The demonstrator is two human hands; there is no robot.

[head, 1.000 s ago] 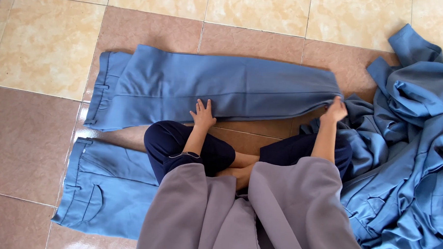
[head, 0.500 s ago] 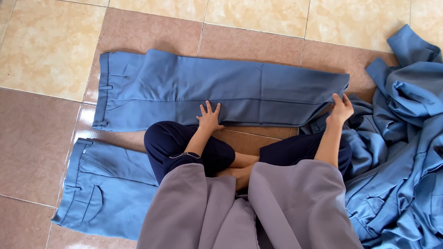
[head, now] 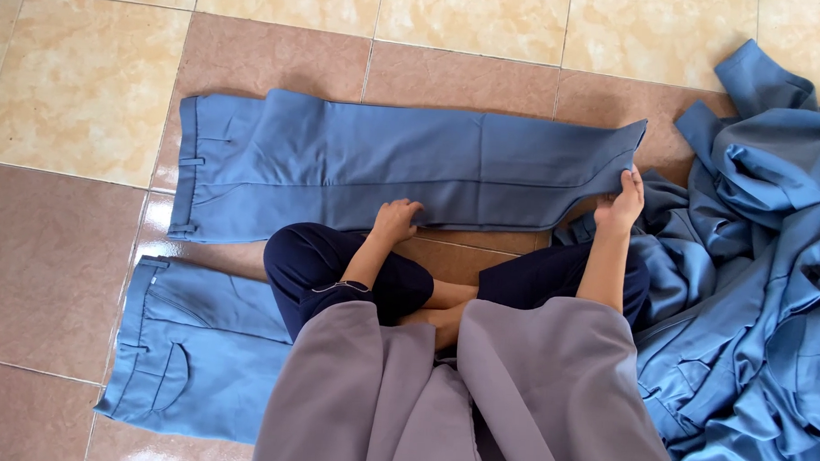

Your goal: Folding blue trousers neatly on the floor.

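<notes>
Blue trousers (head: 367, 170), one pair: laid flat lengthwise on the tiled floor (head: 79, 83), legs stacked and now smoother than a second ago, the hem end squared up, so the flattening looks close to done. Second pair (head: 197, 350): lower left, partly under the person's lap. Left hand (head: 395, 221): curled, fingers pressing the near edge. Right hand (head: 622, 203): pinching the hem corner, arm extended. Heap of blue garments (head: 763, 270): far right.

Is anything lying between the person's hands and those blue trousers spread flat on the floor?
Nothing visible does. The left hand already rests on the lower edge of the blue trousers, and the right hand grips the hem end, beside the heap of blue garments.
</notes>
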